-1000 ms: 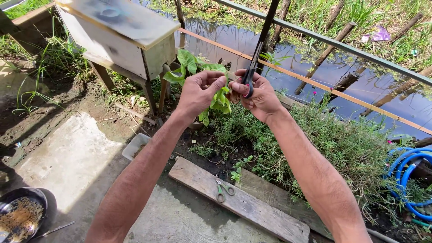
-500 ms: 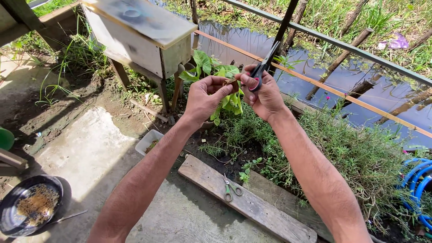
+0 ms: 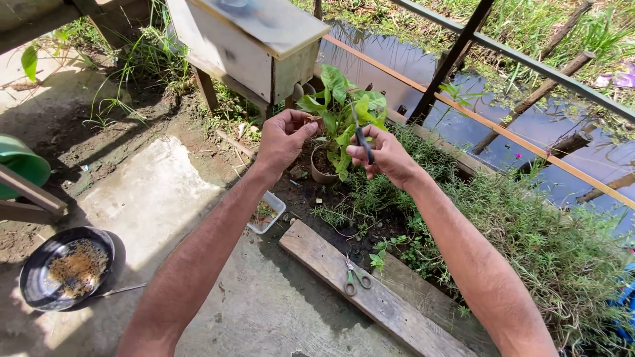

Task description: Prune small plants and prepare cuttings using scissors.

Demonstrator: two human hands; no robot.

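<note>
My right hand [image 3: 383, 157] holds dark scissors [image 3: 359, 133] with their blades pointing up, just over a leafy green plant [image 3: 344, 112] in a brown pot [image 3: 322, 173]. My left hand [image 3: 283, 137] is raised beside the plant with its fingertips pinched together near a leaf; what they pinch is too small to tell. The two hands are a short gap apart, the plant between and behind them.
A second pair of green-handled scissors [image 3: 352, 277] lies on a wooden plank [image 3: 397, 311]. A small white tray [image 3: 266, 213] sits on soil. A black pan [image 3: 63, 268] is at left, a wooden box on legs [image 3: 251, 39] behind, pond water [image 3: 463, 86] beyond a rail.
My hands have separated and dropped slightly; the scissors turned more upright. The view shifted so the potted plant now shows between my hands.
</note>
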